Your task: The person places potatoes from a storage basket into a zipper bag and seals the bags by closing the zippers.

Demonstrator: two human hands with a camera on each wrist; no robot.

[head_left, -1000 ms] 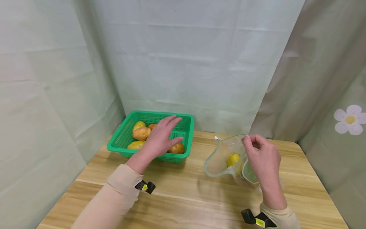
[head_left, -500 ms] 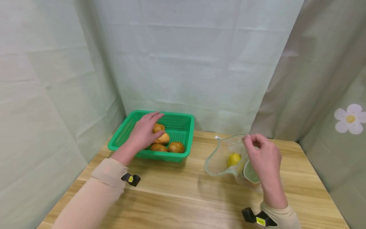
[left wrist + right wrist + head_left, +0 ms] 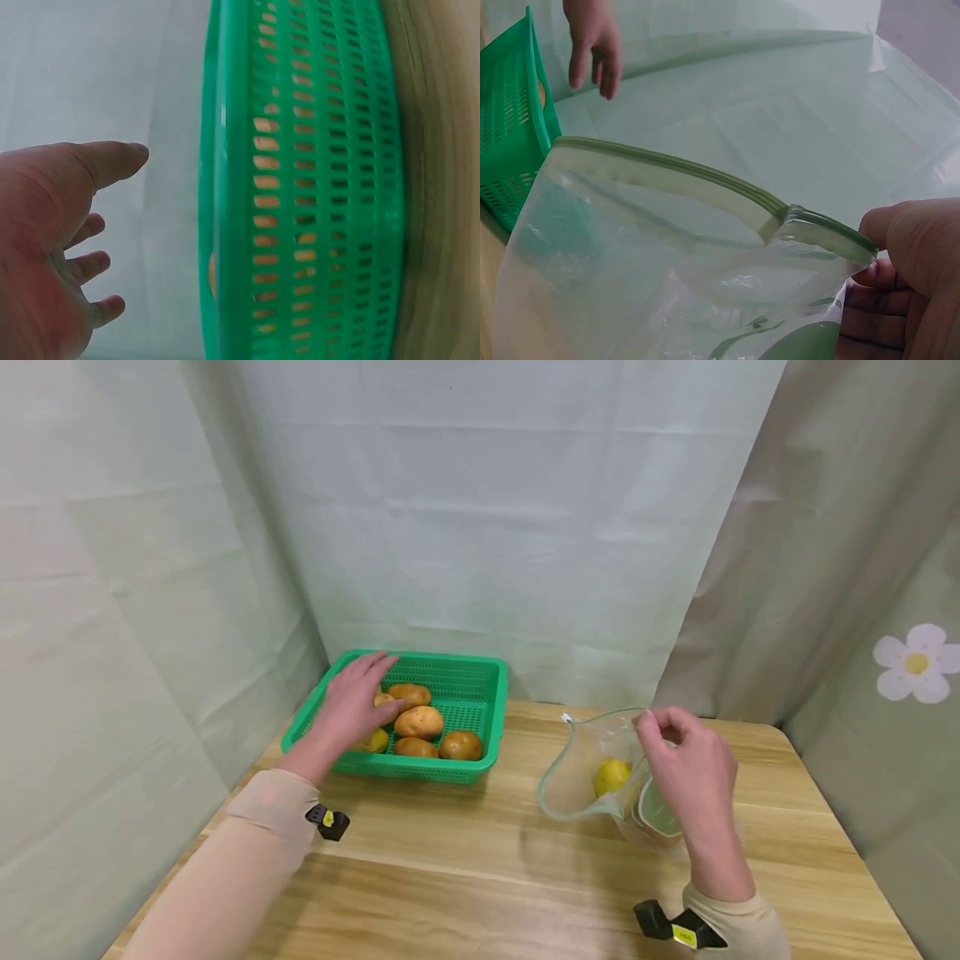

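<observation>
Left hand point(image 3: 347, 710) spread with relaxed fingers over potatoes point(image 3: 418, 722) in green basket point(image 3: 491, 710) at far left, clear zip bag point(image 3: 581, 768) at right pinched open at its rim by right hand point(image 3: 690, 777), yellow potato point(image 3: 612, 774) seen inside

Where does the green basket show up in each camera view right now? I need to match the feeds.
Head: green basket left of centre, at the table's back, potatoes inside.
Left wrist: fills the centre and right, turned on its side, slotted wall facing the camera.
Right wrist: upper left edge, behind the clear bag.
Shared landmark: the left hand, beside the basket in every view.
</observation>
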